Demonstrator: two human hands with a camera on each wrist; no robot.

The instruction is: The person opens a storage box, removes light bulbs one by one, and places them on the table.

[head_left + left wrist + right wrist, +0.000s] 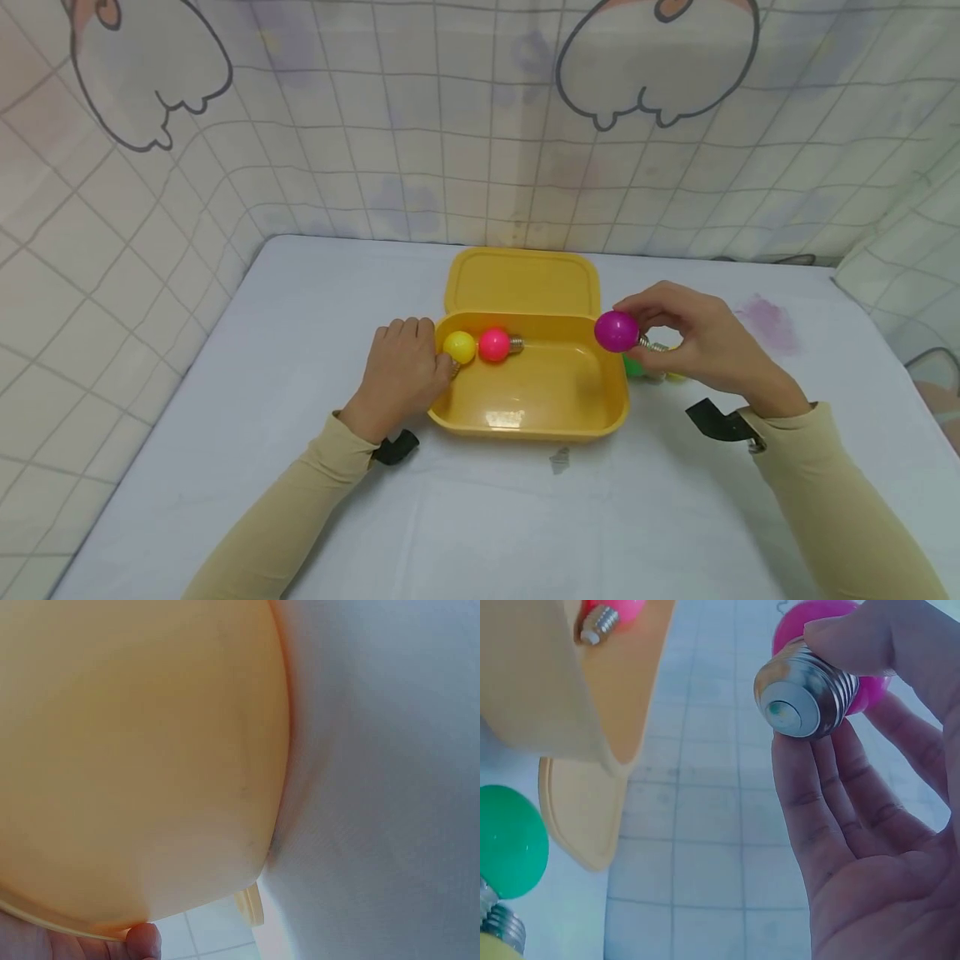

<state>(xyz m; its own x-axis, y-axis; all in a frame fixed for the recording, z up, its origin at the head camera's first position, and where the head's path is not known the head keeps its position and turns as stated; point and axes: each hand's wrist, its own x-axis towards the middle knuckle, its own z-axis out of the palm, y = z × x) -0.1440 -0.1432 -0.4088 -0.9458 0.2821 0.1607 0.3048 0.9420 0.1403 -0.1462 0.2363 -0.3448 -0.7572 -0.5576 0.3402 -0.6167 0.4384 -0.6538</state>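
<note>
My right hand (701,342) pinches a purple light bulb (616,332) between thumb and fingers, raised over the right end of an open yellow plastic box (555,392). In the right wrist view, the bulb's silver screw base (791,694) faces the camera, with the thumb on one side and fingertips on the other. My left hand (402,367) grips the box's left rim, and in the left wrist view its fingertips (142,941) show at the rim. Inside, at the left end, lie a yellow bulb (459,347) and a pink bulb (493,344).
The box's lid (522,282) lies folded back behind it. A green bulb (510,840) and a yellow one (499,949) lie on the table right of the box, partly hidden by my right hand in the head view. A checked curtain (465,125) hangs behind the white-covered table (480,517).
</note>
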